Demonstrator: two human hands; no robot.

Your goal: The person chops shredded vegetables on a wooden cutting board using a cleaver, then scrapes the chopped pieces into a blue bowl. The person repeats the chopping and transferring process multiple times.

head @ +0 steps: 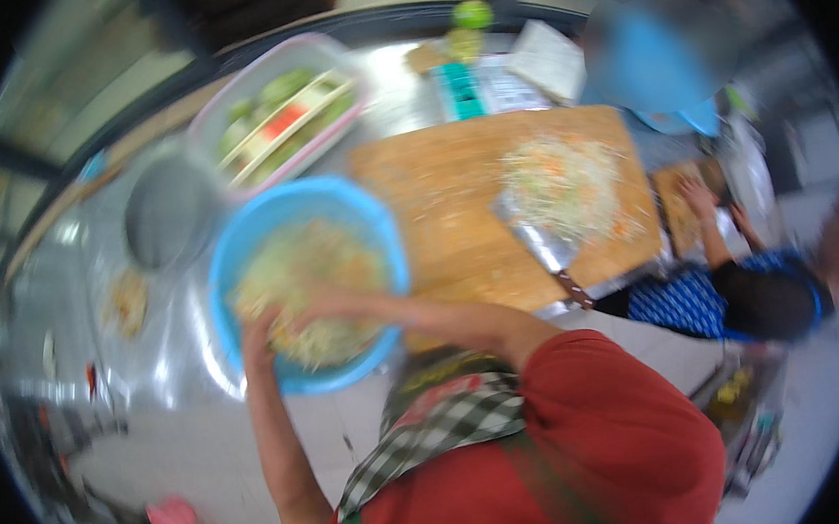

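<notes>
Both hands are in a round blue plastic basin (394, 249) of shredded vegetables (324, 266), pale green with orange bits. My left hand (259, 334) is at the basin's lower left side, its fingers in the shreds. From the right reaches my right hand (319, 304), blurred and partly sunk in the shreds near the middle; whether its fingers close on any is unclear. Right of the basin lies a large wooden cutting board (445, 215) with a heap of shredded cabbage and carrot (561, 184). A cleaver (544, 245) lies flat against the heap, its dark handle over the near edge.
A pink-rimmed tub (349, 120) of green vegetables, with a slicer across it, stands behind the basin. To the left is a grey round container (168, 211) on the metal table (172, 311). At right, a co-worker (689, 303) has both hands near a smaller board (674, 205).
</notes>
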